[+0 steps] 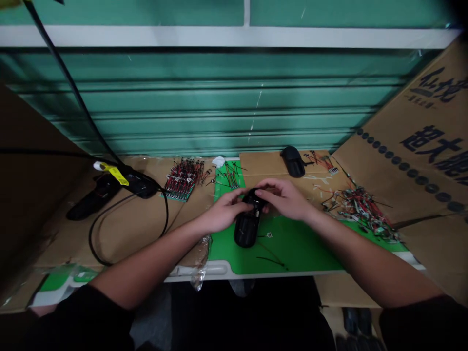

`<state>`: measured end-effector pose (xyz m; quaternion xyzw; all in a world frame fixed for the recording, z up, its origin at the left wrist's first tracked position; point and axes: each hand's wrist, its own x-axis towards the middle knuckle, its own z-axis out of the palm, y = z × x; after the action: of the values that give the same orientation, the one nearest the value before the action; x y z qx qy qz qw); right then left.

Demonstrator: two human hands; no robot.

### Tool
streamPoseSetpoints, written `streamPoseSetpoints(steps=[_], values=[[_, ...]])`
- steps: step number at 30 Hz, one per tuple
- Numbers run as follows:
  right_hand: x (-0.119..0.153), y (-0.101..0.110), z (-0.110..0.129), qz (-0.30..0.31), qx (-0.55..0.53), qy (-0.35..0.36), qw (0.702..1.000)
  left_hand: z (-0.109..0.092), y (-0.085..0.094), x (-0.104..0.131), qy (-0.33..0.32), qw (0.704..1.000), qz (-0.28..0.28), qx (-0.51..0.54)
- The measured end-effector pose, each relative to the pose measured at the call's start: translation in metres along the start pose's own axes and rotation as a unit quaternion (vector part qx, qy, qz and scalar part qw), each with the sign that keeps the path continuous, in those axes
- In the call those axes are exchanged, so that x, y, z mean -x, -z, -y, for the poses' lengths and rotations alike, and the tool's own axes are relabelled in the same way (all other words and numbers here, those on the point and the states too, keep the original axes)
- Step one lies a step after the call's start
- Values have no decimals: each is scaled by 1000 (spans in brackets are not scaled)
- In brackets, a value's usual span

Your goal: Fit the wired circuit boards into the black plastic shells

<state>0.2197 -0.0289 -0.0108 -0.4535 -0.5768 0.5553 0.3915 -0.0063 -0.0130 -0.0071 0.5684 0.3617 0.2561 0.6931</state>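
Observation:
A black, rounded plastic housing (246,228) is held over the green mat (292,243). My left hand (224,212) grips its left side, the thumb pressing on the inner face. At the upper end my right hand (287,199) is closed on the same housing, thumb on top and fingers behind. Any small part between the fingertips is too dark to make out. Just right of the housing lies a small white part with a wire (269,235). Nearer the front edge, a black wire (272,262) rests on the mat.
A circuit board with red and black wires (179,187) lies on cardboard at left, beside a cabled black device (141,184). Another black shell (293,162) sits at the back right. A tangle of wired parts (365,212) is at right. Cardboard walls (420,161) flank the table.

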Motion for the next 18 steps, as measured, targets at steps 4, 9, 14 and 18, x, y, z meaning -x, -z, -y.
streamPoseSetpoints(steps=[4,9,14,18], values=[[2,-5,0,-29,-6,-34,999,-28,-3,16,-43,974,-52,-216],[7,-20,-2,-77,13,-20,997,-62,-27,43,-27,822,-98,-561],[16,-40,2,-39,-16,-7,999,-60,-44,62,20,740,-103,-664],[26,-40,13,16,-30,35,999,-72,-32,89,23,782,-104,-614]])
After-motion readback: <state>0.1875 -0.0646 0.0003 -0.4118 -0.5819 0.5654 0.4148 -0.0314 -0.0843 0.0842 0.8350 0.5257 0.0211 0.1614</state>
